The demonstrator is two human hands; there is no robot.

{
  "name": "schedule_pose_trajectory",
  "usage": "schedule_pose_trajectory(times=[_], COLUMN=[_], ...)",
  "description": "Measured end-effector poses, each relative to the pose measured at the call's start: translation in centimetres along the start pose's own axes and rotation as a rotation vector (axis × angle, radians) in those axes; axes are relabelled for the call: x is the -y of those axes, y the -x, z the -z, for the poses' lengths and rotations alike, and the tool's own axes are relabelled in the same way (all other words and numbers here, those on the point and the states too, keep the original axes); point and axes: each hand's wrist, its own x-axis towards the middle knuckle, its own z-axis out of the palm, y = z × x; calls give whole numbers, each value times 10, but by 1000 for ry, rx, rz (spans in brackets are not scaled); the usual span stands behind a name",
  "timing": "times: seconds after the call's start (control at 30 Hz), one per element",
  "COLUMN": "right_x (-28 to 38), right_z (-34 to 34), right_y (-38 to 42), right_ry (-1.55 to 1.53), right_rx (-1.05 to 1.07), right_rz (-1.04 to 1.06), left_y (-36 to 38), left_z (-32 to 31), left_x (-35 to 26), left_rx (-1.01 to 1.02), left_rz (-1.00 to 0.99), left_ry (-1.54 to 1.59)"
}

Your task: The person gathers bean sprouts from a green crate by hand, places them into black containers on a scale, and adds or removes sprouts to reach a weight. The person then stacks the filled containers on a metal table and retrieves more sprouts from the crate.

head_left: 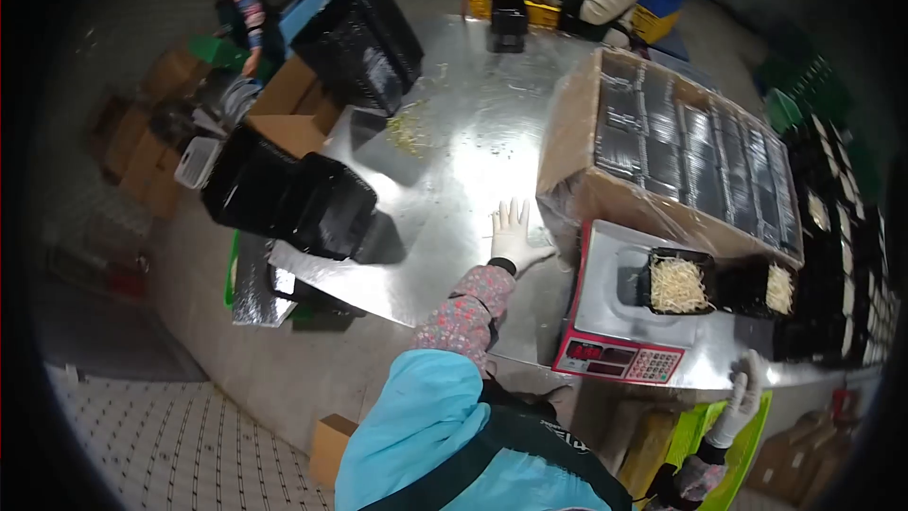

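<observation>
My left hand (515, 235), in a white glove, rests flat on the metal table (463, 255) with its fingers spread and nothing in it. My right hand (741, 407), also gloved, is above a bright green crate (752, 459) at the lower right. Its fingers are stretched out and I see nothing held. Between the hands stands a red scale (619, 360) with lit digits. A black tray of pale sprouts (678, 284) sits on its plate. A second sprout tray (778, 289) is just right of it.
An open carton (572, 123) of stacked black trays (695, 142) stands behind the scale. Filled trays (842, 255) are piled at the far right. Black containers (274, 194) stand at the table's left edge. Two people work beyond, one beside a yellow crate (544, 17).
</observation>
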Motion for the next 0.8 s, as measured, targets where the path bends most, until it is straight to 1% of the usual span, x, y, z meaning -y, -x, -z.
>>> schedule_pose_trajectory(times=[0.07,0.1,0.13,0.2,0.23,0.27,0.33,0.4,0.47,0.53,0.6,0.67,0.73,0.77,0.8], right_x=[8,11,12,7,7,6,-2,-7,-19,-24,-18,-28,-54,-65,-69], right_z=[-27,-43,-60,-104,-125,-146,-186,-224,-259,-294,-326,-358,-386,-393,-394], right_y=[29,41,52,69,77,87,103,120,124,115,95,79,78,84,90], right_ry=[-74,-70,-75,-191,-158,-131,-94,-145,-41,88,380,503,527,661,649], right_rx=[119,183,252,384,489,596,776,796,769,631,595,400,311,328,328], right_rz=[-86,-145,-204,-274,-280,-290,-212,-211,28,249,249,47,-92,-56,-71], left_y=[-14,-10,-1,24,45,64,97,110,96,55,12,-8,17,34,53], left_z=[-16,-15,-24,-42,-39,-23,15,56,58,45,34,5,-9,-9,-3], left_x=[0,-5,-5,-4,-2,2,18,46,88,121,112,86,49,37,34], left_rx=[105,120,148,210,240,334,464,445,216,-13,1,74,193,242,296], left_rz=[-205,-325,-342,-768,-818,-831,-829,-704,-291,-124,-143,-247,-546,-600,-660], left_ry=[-11,7,17,105,180,125,210,96,-55,22,-46,-1,23,85,140])
